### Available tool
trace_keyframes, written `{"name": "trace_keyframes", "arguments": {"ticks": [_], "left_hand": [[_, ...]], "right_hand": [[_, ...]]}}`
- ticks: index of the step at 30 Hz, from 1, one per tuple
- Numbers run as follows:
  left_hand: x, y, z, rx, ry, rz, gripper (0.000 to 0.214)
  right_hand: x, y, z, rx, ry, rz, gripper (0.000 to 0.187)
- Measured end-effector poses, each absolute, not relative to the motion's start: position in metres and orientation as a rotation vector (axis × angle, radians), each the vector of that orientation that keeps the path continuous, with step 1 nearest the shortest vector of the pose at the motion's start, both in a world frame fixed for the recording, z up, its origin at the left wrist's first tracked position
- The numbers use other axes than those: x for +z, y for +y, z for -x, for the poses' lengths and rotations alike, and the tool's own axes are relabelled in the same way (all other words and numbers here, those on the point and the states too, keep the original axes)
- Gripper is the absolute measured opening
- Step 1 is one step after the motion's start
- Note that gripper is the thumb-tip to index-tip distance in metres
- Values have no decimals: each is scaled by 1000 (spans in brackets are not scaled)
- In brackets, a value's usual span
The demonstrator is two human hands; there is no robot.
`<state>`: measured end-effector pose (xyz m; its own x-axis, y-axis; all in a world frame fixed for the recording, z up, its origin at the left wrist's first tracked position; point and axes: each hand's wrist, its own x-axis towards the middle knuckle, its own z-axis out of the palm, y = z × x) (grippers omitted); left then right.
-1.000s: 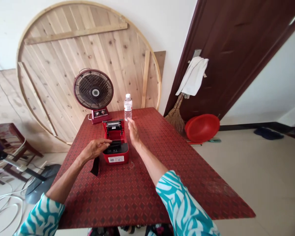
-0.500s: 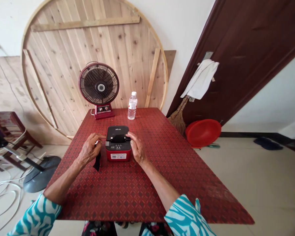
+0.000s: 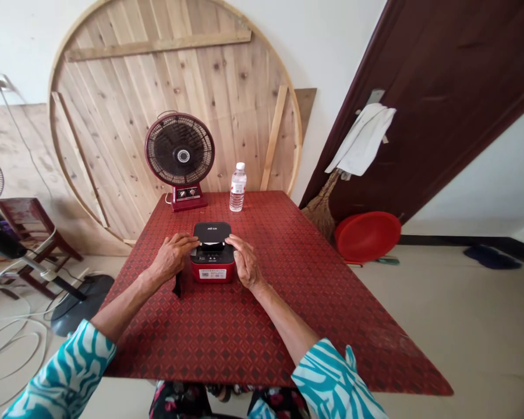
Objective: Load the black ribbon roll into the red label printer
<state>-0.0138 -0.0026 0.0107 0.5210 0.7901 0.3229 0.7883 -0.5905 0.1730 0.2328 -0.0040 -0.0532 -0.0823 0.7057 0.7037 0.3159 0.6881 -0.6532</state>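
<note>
One red-and-black printer (image 3: 212,274) sits on the table (image 3: 201,343), nearer than the bottle (image 3: 237,189), left hand (image 3: 172,256) and right hand (image 3: 247,266) at its lid (image 3: 212,230), grip unclenched, clasping nothing; lopsided pressing could leave it unlatched

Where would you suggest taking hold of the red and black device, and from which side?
I'd grip the red lower body of the device, one hand from each side: it looks boxy and sits flat on the table, with the left hand and right hand at its opposite sides.
</note>
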Motion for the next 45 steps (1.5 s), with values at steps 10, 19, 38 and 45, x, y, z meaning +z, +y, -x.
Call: {"name": "trace_keyframes", "arguments": {"ticks": [10,19,38,45], "left_hand": [[14,-13,9,948,1433,-1630,27],[26,-3,6,735,1291,-1301,37],[11,14,14,667,1185,-1205,35],[30,35,11,757,1333,-1634,20]], "right_hand": [[-70,8,-222,701,-1122,927,56],[-93,18,-207,914,-987,951,55],[-84,8,-209,916,-1070,1043,60],[-89,10,-209,900,-1088,1008,54]]}}
